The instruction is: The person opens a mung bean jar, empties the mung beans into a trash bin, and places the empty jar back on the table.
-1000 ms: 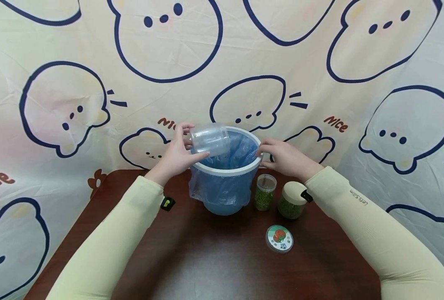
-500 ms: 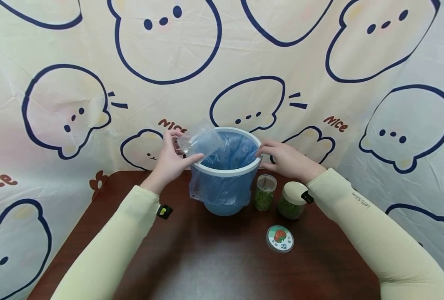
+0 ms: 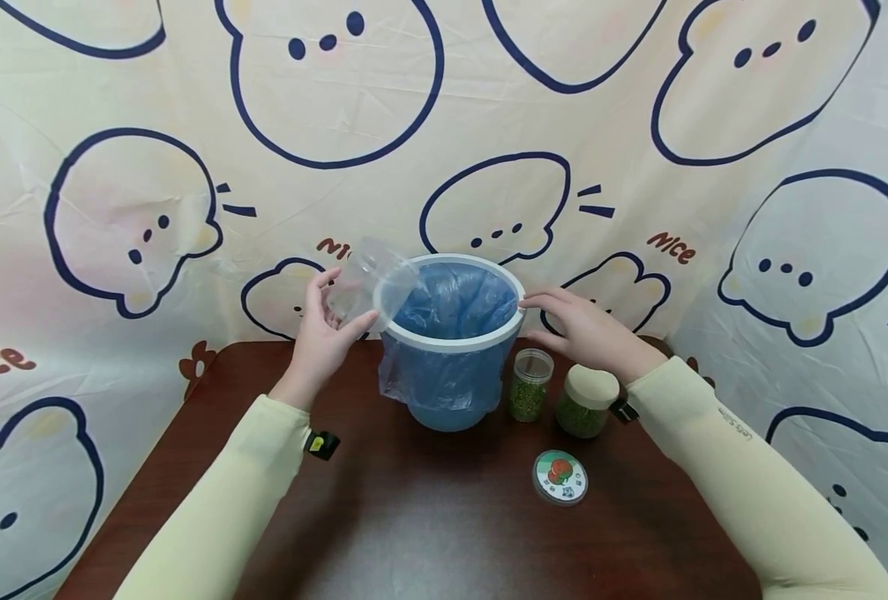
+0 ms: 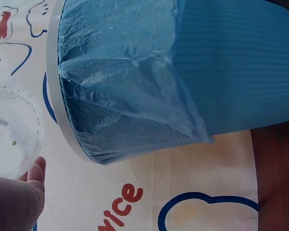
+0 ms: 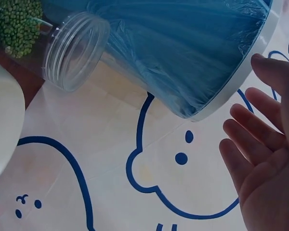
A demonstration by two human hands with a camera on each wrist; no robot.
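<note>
My left hand [image 3: 318, 337] grips a clear plastic jar [image 3: 365, 279] at the left rim of a blue trash bin [image 3: 447, 343]. The jar is tilted, and in the left wrist view a few small specks show in it. A blue plastic bag lines the bin, its edge folded down outside the white rim. My right hand [image 3: 582, 329] is at the bin's right side, fingertips right at the rim. In the right wrist view its fingers [image 5: 250, 122] are relaxed and spread, holding nothing.
Right of the bin stand an uncapped clear jar [image 3: 530, 385] part full of green beans and a jar with a cream lid [image 3: 586, 404]. A round lid with a tomato picture [image 3: 560, 477] lies in front on the dark wooden table [image 3: 414, 533]. A patterned cloth hangs behind.
My left hand has drawn the clear jar leftward, from over the bin's mouth to its left rim. My right hand has loosened from the right rim and shifted slightly right.
</note>
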